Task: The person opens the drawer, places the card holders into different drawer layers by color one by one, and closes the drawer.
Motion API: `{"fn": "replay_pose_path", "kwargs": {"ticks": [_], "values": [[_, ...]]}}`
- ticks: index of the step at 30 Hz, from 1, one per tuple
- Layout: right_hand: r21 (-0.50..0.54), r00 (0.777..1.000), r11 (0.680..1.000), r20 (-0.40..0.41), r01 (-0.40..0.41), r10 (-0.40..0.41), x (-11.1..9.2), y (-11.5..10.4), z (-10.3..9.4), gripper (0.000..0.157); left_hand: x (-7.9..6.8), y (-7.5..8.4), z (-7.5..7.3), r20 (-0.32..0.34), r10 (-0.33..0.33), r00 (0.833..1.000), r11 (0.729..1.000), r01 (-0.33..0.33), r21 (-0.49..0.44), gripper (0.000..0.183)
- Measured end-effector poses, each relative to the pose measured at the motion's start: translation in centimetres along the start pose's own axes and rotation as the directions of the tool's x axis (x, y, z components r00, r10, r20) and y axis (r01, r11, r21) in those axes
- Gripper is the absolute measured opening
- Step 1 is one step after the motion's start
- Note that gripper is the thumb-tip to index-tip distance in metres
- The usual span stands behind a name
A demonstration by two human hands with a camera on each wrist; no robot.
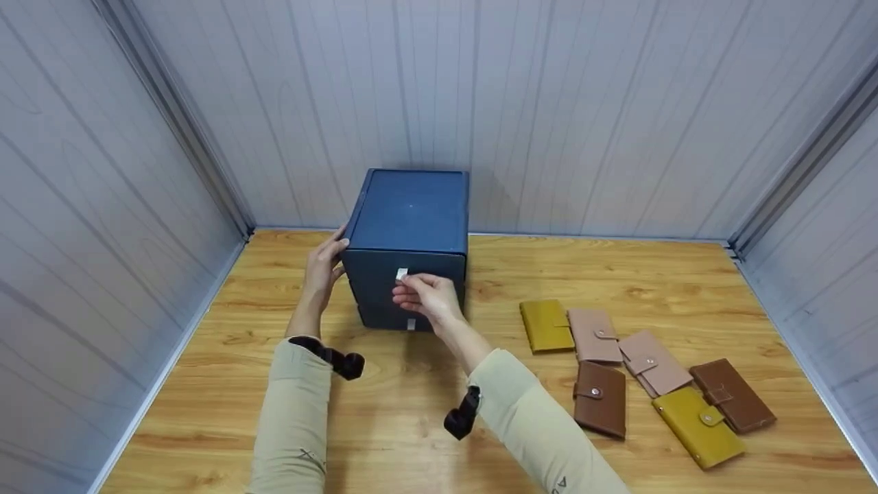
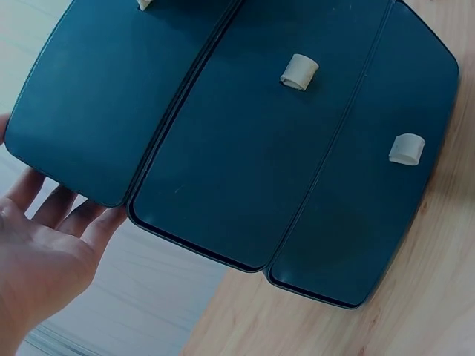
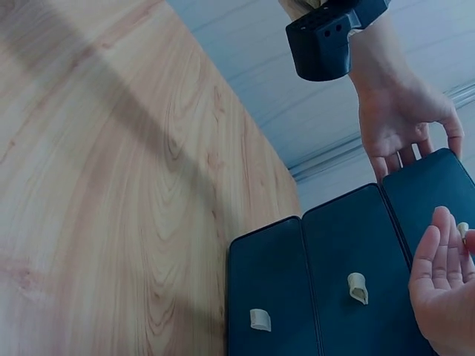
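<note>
Wood-grain worktop, pale panelled walls on 3 sides. Blue drawer box stands nr back wall, L of ctr. L hand rests straight-fingered on its L side, not clenched; R hand pinches white tab on top drawer. 6 wallets lie to R.

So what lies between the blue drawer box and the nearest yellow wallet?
Just bare tabletop between the drawer box and that yellow wallet; the head view shows it.
</note>
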State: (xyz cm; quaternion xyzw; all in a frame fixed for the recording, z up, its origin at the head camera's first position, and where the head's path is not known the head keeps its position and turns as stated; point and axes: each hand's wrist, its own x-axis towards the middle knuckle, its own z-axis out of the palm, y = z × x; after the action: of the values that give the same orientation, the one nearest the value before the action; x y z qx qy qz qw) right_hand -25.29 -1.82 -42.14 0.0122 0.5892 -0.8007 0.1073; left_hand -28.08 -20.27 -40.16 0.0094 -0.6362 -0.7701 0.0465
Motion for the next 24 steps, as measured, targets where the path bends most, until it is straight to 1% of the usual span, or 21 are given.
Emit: {"fn": "replay_pose_path", "kwargs": {"ticks": [3,5,7,9,10,11,12,14,16,20,24], "values": [[0.001,0.998,0.999,0.026,0.049,-0.049,2.3,2.9,-1.0,0.017,0.0,0.0,-0.1,0.004,-0.003,1.0,1.0,0.003,0.007,0.048],[0.012,0.996,0.997,0.05,0.073,-0.073,3.3,4.3,-1.4,0.016,-0.1,0.1,-0.1,0.007,-0.006,1.0,1.0,0.006,0.011,0.048],[0.022,0.996,0.997,0.053,0.071,-0.072,3.6,4.9,-1.5,0.017,-0.1,0.1,-0.2,0.014,-0.009,1.0,1.0,0.008,0.016,0.049],[0.03,0.997,0.998,0.05,0.058,-0.059,2.0,3.8,-1.1,0.017,-0.2,0.1,-0.2,0.016,-0.007,1.0,1.0,0.007,0.021,0.049],[0.034,0.998,0.999,0.044,0.041,-0.043,0.8,2.8,-0.7,0.018,-0.2,0.1,-0.2,0.015,-0.006,1.0,1.0,0.006,0.021,0.049],[0.04,0.998,0.998,0.052,0.04,-0.042,0.1,2.3,-0.6,0.017,-0.2,0.1,-0.2,0.013,-0.004,1.0,1.0,0.003,0.023,0.048],[0.044,0.999,0.999,0.046,0.019,-0.021,-1.0,1.4,-0.3,0.018,-0.2,0.1,-0.2,0.012,-0.003,1.0,1.0,0.003,0.025,0.048],[0.057,0.997,0.998,0.068,0.017,-0.021,-2.2,0.7,-0.1,0.017,-0.2,0.1,-0.3,0.012,-0.001,1.0,1.0,0.001,0.021,0.047],[0.075,0.997,0.997,0.081,0.008,-0.014,-2.9,0.4,-0.1,0.016,-0.2,0.1,-0.3,0.016,0.0,1.0,1.0,0.0,0.009,0.047],[0.112,0.995,0.994,0.095,0.008,-0.019,-3.4,0.7,-0.3,0.014,-0.1,0.2,-0.3,0.022,0.0,1.0,1.0,0.0,0.006,0.048],[0.127,0.994,0.992,0.101,0.016,-0.029,-4.1,1.0,-0.3,0.012,0.0,0.1,-0.2,0.0,0.033,0.999,0.999,-0.033,0.037,0.046]]}}
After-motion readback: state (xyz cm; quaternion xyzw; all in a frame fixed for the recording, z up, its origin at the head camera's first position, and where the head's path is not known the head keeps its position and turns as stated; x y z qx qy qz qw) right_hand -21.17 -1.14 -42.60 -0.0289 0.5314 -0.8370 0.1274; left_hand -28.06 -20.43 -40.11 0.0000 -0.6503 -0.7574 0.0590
